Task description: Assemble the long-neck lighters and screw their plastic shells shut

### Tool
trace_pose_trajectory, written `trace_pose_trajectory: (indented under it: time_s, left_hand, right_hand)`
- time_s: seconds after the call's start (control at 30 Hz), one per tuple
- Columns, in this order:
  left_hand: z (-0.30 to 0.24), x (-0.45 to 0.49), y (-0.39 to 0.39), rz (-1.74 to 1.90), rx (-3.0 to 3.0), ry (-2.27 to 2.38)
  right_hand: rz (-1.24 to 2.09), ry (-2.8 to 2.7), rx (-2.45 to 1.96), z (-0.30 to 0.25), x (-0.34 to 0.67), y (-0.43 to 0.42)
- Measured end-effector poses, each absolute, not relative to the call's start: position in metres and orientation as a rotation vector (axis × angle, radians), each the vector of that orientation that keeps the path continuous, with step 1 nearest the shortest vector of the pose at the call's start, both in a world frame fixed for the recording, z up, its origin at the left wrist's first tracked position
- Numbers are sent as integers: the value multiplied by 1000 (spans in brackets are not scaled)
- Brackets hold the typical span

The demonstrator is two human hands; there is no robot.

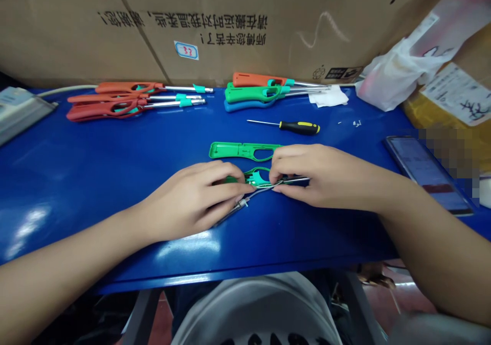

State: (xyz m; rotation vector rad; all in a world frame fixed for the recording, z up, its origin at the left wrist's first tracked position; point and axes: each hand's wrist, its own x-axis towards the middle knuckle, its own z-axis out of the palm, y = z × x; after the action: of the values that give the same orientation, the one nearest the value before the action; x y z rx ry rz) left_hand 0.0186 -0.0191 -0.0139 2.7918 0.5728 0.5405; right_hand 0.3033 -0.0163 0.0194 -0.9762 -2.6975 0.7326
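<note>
My left hand (199,194) is closed over a green lighter half with a teal trigger (254,178), hiding much of its handle. A thin tube (263,191) runs from a small fitting (243,202) below my left fingertips toward the right hand. With pinched fingers my right hand (314,177) grips the lighter's slim metal barrel (299,180) where the thin wires meet it. The other green casing half (230,151) lies inside-up just beyond both hands, its right end tucked behind the right fingers.
Behind the hands lies a black-and-yellow screwdriver (299,127). Several long lighters, orange-red ones (111,108) at left and mixed colours (249,94) farther right, line the cardboard box (215,7). A phone (425,174) and a plastic bag (399,74) are at right.
</note>
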Motion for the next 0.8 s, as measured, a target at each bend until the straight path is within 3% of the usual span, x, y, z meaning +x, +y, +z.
trace_pose_trajectory:
  time_s: [0.27, 0.53, 0.8]
  left_hand:
    - [-13, 17, -18, 493, 2809, 548]
    - [-15, 17, -17, 482, 2878, 527]
    - [-13, 19, -19, 436, 2949, 537]
  right_hand:
    - [757, -2667, -1045, 18, 301, -15]
    - [1098, -2333, -1427, 17, 294, -14]
    - [1225, -2283, -1479, 20, 295, -8]
